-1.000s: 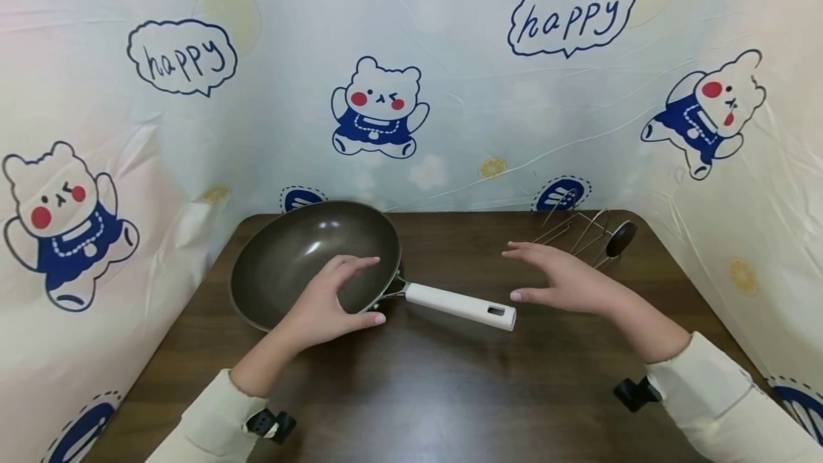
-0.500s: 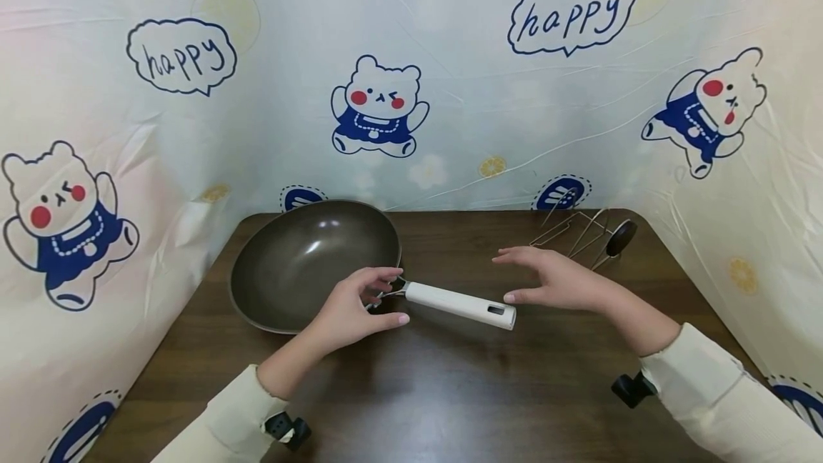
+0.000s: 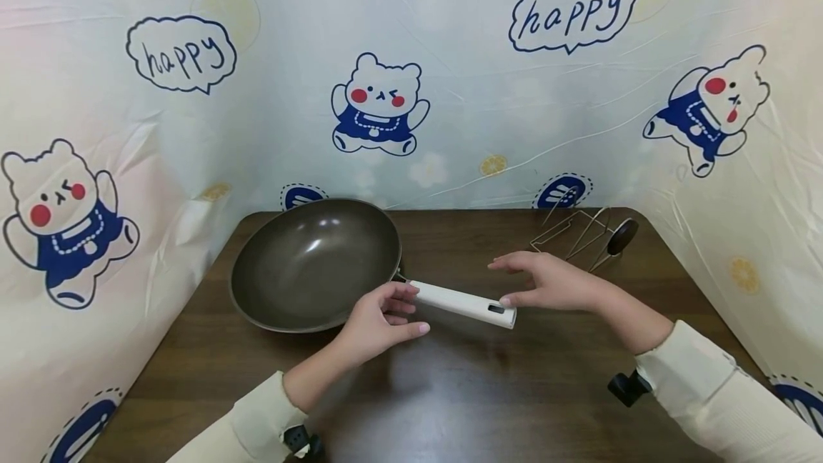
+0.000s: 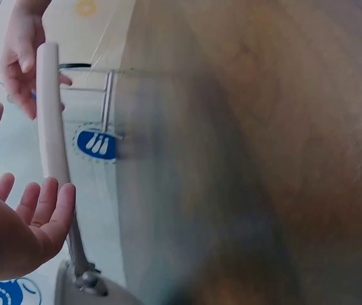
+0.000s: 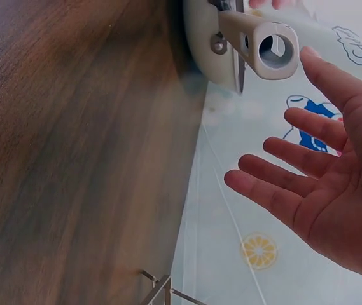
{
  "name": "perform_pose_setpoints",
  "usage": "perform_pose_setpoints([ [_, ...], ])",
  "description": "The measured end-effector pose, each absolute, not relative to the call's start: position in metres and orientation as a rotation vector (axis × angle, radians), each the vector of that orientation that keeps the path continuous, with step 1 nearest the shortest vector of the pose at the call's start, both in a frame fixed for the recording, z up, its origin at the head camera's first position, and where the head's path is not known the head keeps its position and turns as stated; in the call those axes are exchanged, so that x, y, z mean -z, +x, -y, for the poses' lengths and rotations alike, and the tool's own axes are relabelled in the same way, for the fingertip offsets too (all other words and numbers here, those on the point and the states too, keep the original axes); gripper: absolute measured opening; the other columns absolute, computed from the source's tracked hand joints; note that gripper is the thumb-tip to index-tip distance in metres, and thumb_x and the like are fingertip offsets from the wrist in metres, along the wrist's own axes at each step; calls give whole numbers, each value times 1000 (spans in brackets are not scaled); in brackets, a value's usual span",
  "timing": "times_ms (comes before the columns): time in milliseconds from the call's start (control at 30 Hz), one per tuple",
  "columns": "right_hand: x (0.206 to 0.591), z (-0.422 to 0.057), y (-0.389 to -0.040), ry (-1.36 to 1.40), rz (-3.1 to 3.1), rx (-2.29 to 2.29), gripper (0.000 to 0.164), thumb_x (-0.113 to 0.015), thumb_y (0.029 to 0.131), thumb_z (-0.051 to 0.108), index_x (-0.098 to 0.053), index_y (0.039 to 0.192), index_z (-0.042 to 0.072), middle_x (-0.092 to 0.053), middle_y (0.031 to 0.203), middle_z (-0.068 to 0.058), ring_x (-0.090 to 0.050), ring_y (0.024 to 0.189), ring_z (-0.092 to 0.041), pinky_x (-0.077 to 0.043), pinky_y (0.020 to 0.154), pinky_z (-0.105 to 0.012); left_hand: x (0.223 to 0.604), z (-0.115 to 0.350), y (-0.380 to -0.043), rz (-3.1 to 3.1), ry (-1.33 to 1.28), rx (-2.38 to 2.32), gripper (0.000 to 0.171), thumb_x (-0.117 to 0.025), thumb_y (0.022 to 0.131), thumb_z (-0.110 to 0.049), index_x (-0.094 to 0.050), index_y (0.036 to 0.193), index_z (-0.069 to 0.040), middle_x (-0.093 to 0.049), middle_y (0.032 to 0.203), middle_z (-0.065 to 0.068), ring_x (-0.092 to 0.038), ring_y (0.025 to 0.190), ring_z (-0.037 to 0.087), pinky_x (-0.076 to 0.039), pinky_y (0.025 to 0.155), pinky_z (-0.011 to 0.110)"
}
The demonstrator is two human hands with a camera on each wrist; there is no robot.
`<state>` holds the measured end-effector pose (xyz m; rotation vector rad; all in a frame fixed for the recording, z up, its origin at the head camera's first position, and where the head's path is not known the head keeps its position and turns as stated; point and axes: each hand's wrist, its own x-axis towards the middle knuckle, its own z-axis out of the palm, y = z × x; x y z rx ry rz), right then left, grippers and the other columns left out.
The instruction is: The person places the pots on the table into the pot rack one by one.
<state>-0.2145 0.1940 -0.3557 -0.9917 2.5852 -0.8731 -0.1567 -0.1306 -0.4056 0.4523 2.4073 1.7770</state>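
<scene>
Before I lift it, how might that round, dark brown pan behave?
The round, dark brown pan probably stays stiff: it looks smooth and rigid. Lifted by its straight white handle, it may dip: its bulk lies at one end.

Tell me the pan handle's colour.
The pan handle is white, clearest in the head view.

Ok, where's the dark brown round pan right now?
In the head view, the dark brown round pan is on the left of the brown wooden table, its long white handle pointing right, toward the right hand.
</scene>
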Motion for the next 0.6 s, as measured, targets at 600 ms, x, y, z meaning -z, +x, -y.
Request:
perform_pose_setpoints([
  [600,368,-188,-216,-994,-2461,943,56,-73,87,38,-57,134,11,-56,134,-12,-54,120,-30,-53,88,-41,448,110,-158,-1910,168,-1999,56,-75,87,-16,-50,129,12,-56,126,28,-64,105,26,-53,89,42],
])
